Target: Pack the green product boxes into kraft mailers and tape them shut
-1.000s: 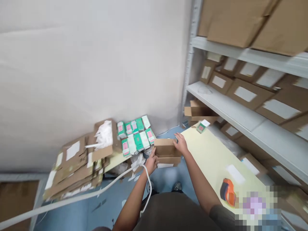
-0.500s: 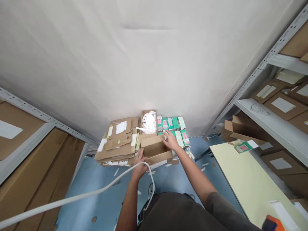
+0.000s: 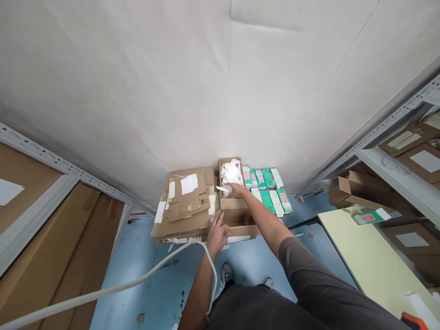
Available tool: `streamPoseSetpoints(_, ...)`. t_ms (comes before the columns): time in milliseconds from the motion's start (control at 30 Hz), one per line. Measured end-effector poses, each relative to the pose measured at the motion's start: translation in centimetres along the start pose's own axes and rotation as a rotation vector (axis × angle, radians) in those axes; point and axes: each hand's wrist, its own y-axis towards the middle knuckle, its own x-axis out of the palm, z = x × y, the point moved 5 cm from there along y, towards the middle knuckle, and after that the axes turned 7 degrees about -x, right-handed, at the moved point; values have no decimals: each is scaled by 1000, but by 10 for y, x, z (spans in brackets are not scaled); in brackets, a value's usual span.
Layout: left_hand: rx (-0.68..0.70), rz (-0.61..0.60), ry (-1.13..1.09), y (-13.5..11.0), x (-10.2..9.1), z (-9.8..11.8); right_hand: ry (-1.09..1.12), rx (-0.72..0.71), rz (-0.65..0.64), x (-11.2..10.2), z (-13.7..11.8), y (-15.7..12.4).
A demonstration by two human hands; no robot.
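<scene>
Presses open left hand (image 3: 217,233) flat against cardboard box (image 3: 235,215); lays right hand (image 3: 235,189) just beyond on white scraps (image 3: 229,173), closure indiscernible.

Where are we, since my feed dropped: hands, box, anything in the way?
Left hand on near-left edge of open cardboard box. Right hand reaching over it into scrap-filled box, grip unclear. White cable loops by left wrist.

Head-worn view, forward and downward
</scene>
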Motion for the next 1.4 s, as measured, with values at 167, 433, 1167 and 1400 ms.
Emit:
streamPoseSetpoints(167,11,-45,0,6,-3,-10,-48,15,-32,1,-4,10)
streamPoseSetpoints(433,51,-55,-10,13,-6,-13,-180,121,64,11,-18,0)
streamPoseSetpoints(1167,169,-67,4,14,68,105,103,8,391,-8,80,-298)
streamPoseSetpoints(1400,332,-156,1,42,162,228,91,219,760,-41,180,-446)
